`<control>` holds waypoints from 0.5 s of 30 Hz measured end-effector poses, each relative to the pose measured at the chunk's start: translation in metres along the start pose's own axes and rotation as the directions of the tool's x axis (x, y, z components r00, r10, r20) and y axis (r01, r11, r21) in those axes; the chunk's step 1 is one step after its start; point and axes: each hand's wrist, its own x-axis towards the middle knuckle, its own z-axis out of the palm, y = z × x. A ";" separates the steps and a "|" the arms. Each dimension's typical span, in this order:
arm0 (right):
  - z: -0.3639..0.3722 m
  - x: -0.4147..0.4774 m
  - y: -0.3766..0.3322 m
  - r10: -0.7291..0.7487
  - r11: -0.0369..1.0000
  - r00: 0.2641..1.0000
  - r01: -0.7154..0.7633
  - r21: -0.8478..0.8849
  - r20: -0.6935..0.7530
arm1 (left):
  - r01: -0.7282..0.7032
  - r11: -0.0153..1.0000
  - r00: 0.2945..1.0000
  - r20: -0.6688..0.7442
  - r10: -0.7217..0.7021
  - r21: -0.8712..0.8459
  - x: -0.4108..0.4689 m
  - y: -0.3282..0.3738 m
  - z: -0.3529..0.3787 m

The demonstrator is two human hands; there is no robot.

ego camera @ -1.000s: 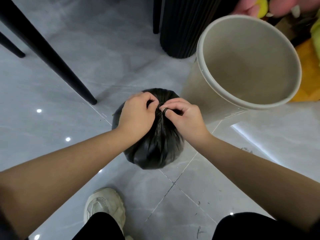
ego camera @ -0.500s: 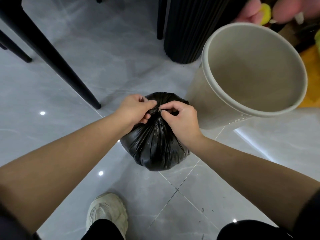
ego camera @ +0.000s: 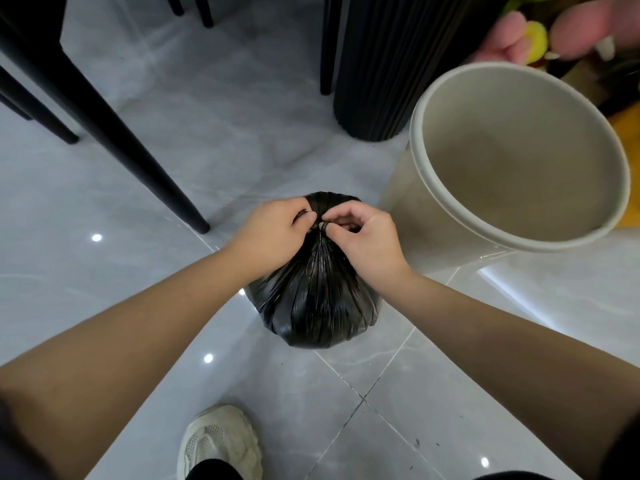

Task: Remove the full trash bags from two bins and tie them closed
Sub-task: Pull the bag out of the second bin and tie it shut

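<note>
Head view: left hand (ego camera: 273,233) and right hand (ego camera: 367,237) each pinch the gathered neck of the black trash bag (ego camera: 318,299), which sits on the floor (ego camera: 398,420) beneath them, the knot seemingly mid-tie. Next, likely a firm outward pull to cinch it. The empty bin (ego camera: 415,233) crowds the right hand's outer side, while a chair leg (ego camera: 138,161) stands well clear beyond the left.

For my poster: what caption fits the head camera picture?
Left hand and right hand pinch the black trash bag shut beside the empty bin.

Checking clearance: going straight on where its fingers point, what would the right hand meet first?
The right hand pinches the black bag's gathered neck; straight on, it likely meets the left hand.
</note>
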 end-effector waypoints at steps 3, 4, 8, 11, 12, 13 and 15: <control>0.004 0.001 0.000 -0.038 0.998 0.999 0.037 -0.053 -0.006 | 0.263 0.930 0.963 0.124 -0.238 -0.258 0.006 0.005 0.000; 0.006 0.001 0.000 -0.056 0.996 0.998 0.056 -0.077 -0.008 | 0.333 0.875 0.942 0.153 -0.297 -0.352 0.007 0.006 -0.001; 0.016 0.003 -0.001 -0.130 0.983 0.991 0.127 -0.129 -0.016 | 0.437 0.725 0.897 0.205 -0.390 -0.532 0.008 0.003 -0.007; 0.021 0.007 -0.002 -0.150 0.978 0.989 0.147 -0.147 -0.010 | 0.431 0.721 0.899 0.190 -0.394 -0.543 0.008 -0.004 -0.010; 0.022 0.008 -0.002 -0.149 0.979 0.989 0.146 -0.145 -0.008 | 0.422 0.726 0.904 0.186 -0.386 -0.543 0.008 -0.005 -0.010; 0.023 0.008 -0.002 -0.146 0.979 0.989 0.143 -0.142 -0.007 | 0.409 0.735 0.910 0.183 -0.372 -0.541 0.007 -0.006 -0.010; 0.024 0.010 -0.001 -0.126 0.983 0.992 0.123 -0.135 -0.016 | 0.377 0.748 0.923 0.155 -0.352 -0.546 0.005 -0.006 -0.009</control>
